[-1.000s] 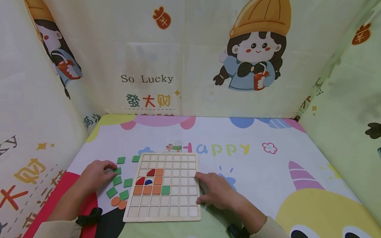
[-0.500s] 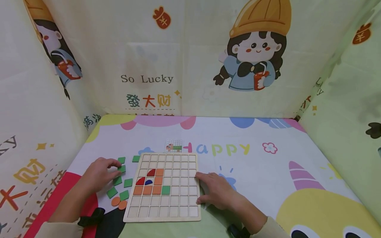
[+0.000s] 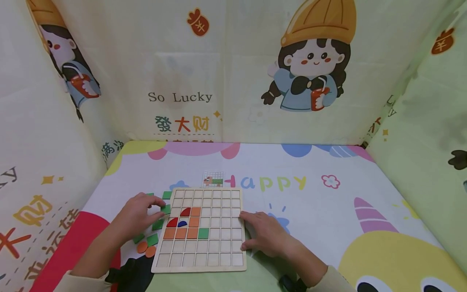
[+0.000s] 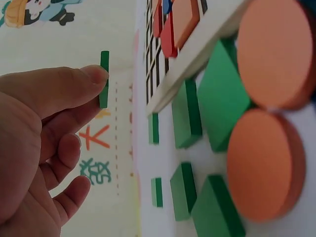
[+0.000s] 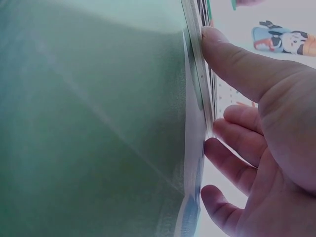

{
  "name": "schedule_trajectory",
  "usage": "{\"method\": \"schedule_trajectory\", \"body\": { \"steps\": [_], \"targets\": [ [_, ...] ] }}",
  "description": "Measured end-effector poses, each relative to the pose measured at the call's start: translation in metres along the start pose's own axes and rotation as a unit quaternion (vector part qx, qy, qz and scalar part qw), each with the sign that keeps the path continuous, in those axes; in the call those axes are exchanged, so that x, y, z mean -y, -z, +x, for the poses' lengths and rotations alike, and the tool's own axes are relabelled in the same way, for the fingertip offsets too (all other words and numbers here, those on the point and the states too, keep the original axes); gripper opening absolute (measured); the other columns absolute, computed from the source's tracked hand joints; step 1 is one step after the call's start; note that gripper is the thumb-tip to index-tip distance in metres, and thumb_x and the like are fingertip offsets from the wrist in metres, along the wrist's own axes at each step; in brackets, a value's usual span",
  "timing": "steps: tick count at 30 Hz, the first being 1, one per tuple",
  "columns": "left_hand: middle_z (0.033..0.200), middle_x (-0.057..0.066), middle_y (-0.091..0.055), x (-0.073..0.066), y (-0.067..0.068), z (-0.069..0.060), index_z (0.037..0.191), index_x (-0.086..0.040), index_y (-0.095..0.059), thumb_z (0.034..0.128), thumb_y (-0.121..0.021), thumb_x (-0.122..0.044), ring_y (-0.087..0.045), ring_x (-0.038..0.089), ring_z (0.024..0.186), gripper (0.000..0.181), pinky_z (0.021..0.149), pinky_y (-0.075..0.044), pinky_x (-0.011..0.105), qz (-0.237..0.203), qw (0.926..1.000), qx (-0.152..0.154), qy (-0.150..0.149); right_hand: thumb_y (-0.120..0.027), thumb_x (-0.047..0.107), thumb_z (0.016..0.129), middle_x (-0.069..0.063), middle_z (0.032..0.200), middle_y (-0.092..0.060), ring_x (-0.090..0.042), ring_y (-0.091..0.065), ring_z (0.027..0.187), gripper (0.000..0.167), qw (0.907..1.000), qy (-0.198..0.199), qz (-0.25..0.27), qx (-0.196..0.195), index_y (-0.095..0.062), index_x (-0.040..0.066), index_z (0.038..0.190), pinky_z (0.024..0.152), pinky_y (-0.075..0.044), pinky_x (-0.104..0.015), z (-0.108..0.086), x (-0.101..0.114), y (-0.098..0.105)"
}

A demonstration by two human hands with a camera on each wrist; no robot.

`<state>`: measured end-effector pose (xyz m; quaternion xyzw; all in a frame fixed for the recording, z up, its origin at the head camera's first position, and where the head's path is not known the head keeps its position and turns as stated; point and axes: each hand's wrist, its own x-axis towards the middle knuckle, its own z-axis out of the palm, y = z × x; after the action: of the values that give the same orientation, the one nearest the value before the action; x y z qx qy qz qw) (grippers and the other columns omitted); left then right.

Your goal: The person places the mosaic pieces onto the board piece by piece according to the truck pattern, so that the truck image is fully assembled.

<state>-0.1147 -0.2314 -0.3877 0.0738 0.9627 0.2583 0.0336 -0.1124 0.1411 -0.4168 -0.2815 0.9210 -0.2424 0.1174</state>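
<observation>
My left hand (image 3: 136, 215) pinches a green square tile (image 4: 104, 79) between thumb and fingertip. The tile is lifted, edge-on in the left wrist view, beside the left edge of the wooden grid board (image 3: 219, 259). On the board lie orange square tiles (image 3: 180, 232), two red quarter-round pieces (image 3: 185, 211), a blue half-round piece (image 3: 182, 223) and one green tile (image 3: 203, 233). My right hand (image 3: 268, 235) rests against the board's right edge, its thumb and fingers spread and touching the rim.
Several loose green tiles (image 3: 152, 239) lie left of the board, some partly hidden by my left hand. Two orange round pieces (image 3: 150, 251) lie near its lower left corner. A small printed pattern card (image 3: 213, 178) sits behind the board. Patterned cloth walls (image 3: 240, 81) surround the table.
My left hand has picked up a green tile from the loose group and carried it right, toward the board. My right hand and the board have stayed in place.
</observation>
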Motion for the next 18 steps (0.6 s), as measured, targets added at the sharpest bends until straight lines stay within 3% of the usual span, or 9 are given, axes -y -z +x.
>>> {"method": "schedule_trajectory", "body": {
  "steps": [10,18],
  "targets": [
    [0.099,0.006,-0.064,-0.025,-0.013,0.002,0.105,-0.013,-0.076,0.0799,-0.085,-0.017,-0.054,0.029,0.098,0.027,0.065,-0.057,0.035,0.003,0.9998,0.013,-0.014,-0.086,0.033,0.077,-0.008,0.138,-0.059,-0.033,-0.053,0.122,0.075,1.0000,0.000,-0.002,0.002,-0.053,0.012,0.141,0.098,-0.042,-0.055,0.000,0.000,0.001],
    [0.095,0.000,-0.064,-0.039,-0.024,0.003,0.099,-0.015,-0.076,0.0801,-0.084,-0.015,-0.054,0.021,0.094,0.020,0.073,-0.052,0.034,0.010,0.9993,0.019,-0.030,-0.086,0.032,0.078,-0.008,0.140,-0.058,-0.033,-0.053,0.123,0.075,1.0000,-0.002,0.001,0.006,-0.052,0.011,0.141,0.099,-0.041,-0.056,0.000,0.001,0.001]
  ]
}}
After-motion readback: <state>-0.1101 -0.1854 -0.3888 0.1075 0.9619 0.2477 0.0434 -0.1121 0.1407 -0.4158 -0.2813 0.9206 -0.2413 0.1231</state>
